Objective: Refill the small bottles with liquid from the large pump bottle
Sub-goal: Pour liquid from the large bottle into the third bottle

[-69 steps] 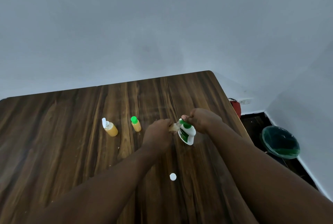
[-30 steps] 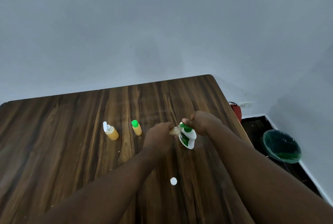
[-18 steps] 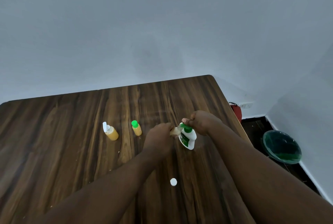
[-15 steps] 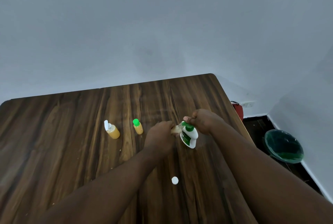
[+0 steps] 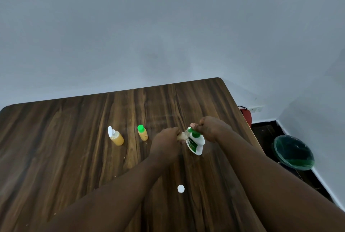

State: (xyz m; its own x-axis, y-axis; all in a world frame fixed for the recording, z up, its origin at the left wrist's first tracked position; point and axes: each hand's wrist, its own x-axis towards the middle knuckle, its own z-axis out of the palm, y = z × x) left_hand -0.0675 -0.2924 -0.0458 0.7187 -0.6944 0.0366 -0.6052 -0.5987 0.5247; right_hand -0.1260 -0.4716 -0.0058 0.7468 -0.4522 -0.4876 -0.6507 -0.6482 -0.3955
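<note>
White pump bottle with green label, dark streaked-wood table.

Seen from my remote station, the small bottle is mostly hidden. The left hand wraps it, and only a pale stub shows past those fingers, toward the large pump bottle. I cannot tell whether the nozzle and the bottle's mouth touch. The right hand grips the pump head, with its top under the curled fingers and only the green collar showing just below them. The label print, lower still, is too small for me to read. Both forearms run off the bottom edge. Beyond the right knuckles, a red object sits half hidden behind the table, which is itself cut off at the left and the bottom.
</note>
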